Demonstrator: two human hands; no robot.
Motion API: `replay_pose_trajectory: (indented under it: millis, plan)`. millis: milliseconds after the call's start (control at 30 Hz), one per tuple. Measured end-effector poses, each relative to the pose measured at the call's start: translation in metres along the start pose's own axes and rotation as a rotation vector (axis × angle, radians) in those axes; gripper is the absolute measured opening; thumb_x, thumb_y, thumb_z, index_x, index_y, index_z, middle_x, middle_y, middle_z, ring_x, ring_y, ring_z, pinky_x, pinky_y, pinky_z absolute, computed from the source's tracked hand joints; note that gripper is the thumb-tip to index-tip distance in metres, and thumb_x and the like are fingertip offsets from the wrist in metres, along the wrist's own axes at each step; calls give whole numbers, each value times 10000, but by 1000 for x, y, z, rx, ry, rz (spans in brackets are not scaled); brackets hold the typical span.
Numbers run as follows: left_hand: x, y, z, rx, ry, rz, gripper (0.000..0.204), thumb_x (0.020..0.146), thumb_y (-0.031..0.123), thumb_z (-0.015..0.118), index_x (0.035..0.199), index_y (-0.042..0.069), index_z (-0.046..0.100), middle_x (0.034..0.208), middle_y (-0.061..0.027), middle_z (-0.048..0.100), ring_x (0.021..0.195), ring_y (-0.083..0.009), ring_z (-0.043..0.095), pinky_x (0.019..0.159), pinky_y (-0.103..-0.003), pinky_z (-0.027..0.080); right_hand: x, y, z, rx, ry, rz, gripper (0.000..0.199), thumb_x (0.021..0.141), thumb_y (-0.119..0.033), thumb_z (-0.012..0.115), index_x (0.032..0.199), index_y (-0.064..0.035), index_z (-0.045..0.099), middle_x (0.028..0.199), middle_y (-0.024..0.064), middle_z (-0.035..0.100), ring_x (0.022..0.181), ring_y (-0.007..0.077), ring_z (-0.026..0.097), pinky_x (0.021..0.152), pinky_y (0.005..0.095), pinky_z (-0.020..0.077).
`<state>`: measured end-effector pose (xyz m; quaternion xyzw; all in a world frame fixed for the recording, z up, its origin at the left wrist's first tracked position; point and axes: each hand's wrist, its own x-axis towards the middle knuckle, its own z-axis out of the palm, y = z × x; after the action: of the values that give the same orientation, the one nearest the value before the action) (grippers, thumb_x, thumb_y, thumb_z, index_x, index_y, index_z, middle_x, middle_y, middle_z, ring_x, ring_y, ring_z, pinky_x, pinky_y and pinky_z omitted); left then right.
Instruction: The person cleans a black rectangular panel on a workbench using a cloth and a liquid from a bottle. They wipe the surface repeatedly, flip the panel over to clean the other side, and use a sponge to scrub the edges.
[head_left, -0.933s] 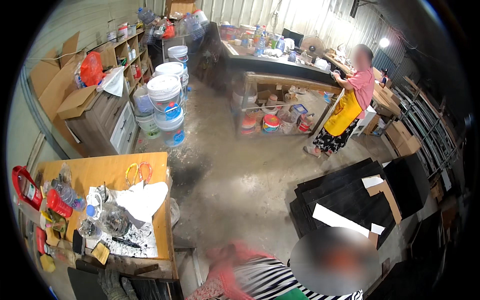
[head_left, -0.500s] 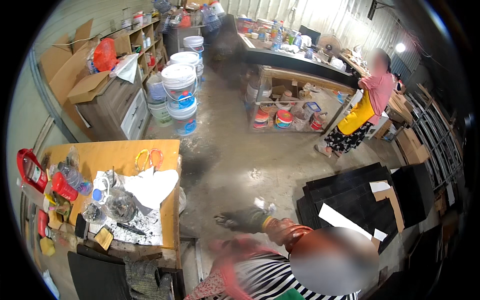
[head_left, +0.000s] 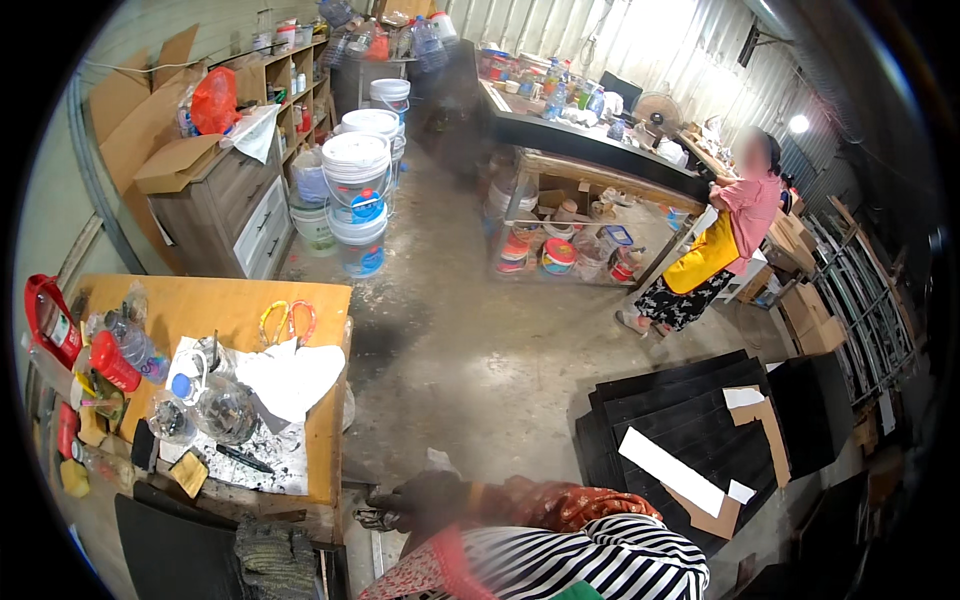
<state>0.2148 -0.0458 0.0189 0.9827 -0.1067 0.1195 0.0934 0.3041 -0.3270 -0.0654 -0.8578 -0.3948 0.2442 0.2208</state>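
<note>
Far left, a red jug is standing on the wooden table. Stained paper is covering part of the top, showing black smears and specks. A yellowish sponge, dark along its edges, is lying beside it; a clear bottle with a blue cap is standing on the paper, looking dark inside. Below the table, against a black panel, a glove is lying: grey-green, coarsely knitted, looking limp and folded, the lower edge cutting it off.

Your left hand is falling outside the view; you cannot tell its grip. Your right hand, in a dark, soiled glove, is pointing left near the table's lower right corner. Its fingertips are showing pale, silvery patches; blur is leaving you unable to tell whether it is grasping anything. Your orange-red patterned sleeve is crossing your striped shirt. Farther right, black boards are lying stacked.
</note>
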Motion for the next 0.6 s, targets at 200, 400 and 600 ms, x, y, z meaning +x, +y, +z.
replay_pose_trajectory:
  millis: [200,400,600]
  plan:
    - [-4,-27,32,51,112,-8,419,841,222,664,1226,57,646,1150,-208,607,1120,-419,526,1048,-538,376,-1,9,6,-27,16,-38,642,862,-330,662,1434,-183,407,944,221,678,888,416,665,762,502,512]
    - [9,7,6,-6,-19,-107,462,820,237,671,1262,107,638,1181,-212,594,1132,-421,510,1028,-528,386,-5,7,4,-105,69,17,561,887,-425,599,1425,-314,484,849,127,658,778,320,658,634,464,512]
    - [-1,4,0,-33,-8,-115,390,890,204,618,1257,71,630,1214,-225,582,1168,-420,509,1003,-522,406,-5,1,-3,-12,29,-66,526,906,-421,589,1411,-297,507,914,142,668,838,337,673,692,476,534]
